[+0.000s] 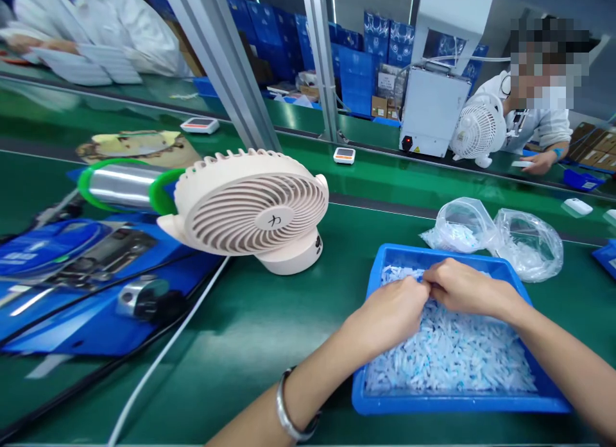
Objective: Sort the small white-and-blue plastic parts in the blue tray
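A blue plastic tray (pixel 462 403) sits on the green bench, filled with many small white and light-blue pieces (pixel 457 354). Over its far part, my left hand (pixel 395 309) and my right hand (pixel 462 285) meet with their fingertips pinched together. Both hands are closed, and whatever lies between the fingers is hidden or too small to name. A metal bangle (pixel 287 408) circles my left wrist. Just behind the tray are a clear plastic bag (pixel 464 222) of similar small pieces and a second clear bag (pixel 532 245).
A pink desk fan (pixel 260 210) stands left of the tray, its white cable (pixel 163 351) running forward. Further left is a blue machine (pixel 86 325) with a metal roller (pixel 122 183). Metal posts (pixel 226 68) rise behind. Co-workers in white sit across the bench, near a white machine (pixel 430 113).
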`<action>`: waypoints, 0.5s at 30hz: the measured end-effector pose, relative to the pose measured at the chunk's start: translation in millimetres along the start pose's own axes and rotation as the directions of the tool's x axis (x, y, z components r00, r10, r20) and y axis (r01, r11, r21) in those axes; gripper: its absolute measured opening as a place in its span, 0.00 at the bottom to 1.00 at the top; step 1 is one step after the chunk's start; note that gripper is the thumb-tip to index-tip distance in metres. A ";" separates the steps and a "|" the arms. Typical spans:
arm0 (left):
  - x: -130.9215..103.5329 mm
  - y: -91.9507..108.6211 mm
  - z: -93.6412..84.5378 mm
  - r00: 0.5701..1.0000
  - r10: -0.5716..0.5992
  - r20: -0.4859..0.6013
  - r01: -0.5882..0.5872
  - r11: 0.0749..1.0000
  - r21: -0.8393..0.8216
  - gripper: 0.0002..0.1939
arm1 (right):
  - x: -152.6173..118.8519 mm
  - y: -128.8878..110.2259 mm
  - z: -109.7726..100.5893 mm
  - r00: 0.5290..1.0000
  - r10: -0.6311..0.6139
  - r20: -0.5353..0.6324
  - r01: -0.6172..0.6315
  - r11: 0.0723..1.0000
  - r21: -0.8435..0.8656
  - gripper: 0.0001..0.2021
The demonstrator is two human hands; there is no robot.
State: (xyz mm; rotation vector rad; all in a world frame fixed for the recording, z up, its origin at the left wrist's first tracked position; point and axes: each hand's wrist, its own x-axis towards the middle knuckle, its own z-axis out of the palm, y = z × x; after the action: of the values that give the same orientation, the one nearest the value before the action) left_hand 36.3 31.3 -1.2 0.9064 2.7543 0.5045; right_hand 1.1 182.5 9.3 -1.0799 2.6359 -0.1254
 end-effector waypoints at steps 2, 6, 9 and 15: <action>1.5 -2.1 1.7 0.998 -0.021 -0.055 0.018 0.999 -0.047 0.13 | -0.3 -0.5 -5.0 0.998 0.020 -0.059 -0.019 1.000 0.023 0.08; 4.1 -4.3 2.5 0.994 -0.005 -0.114 -0.014 0.987 -0.161 0.13 | 0.4 -1.7 -8.2 0.993 0.006 -0.118 0.002 0.998 0.065 0.09; 5.2 -3.9 0.6 0.989 0.006 -0.150 -0.038 0.976 -0.213 0.13 | 0.9 -2.3 -8.9 0.993 -0.013 -0.118 0.021 0.997 0.070 0.10; 5.4 -2.8 -3.6 0.970 -0.073 -0.234 0.020 0.976 -0.219 0.12 | -4.1 -3.3 -10.2 0.990 0.112 -0.086 -0.112 0.994 0.002 0.07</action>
State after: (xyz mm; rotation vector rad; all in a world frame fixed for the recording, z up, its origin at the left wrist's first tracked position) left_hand 29.5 31.5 0.6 0.7715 2.8486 0.9411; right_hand 3.1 182.7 20.7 -0.9446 2.7667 -0.1476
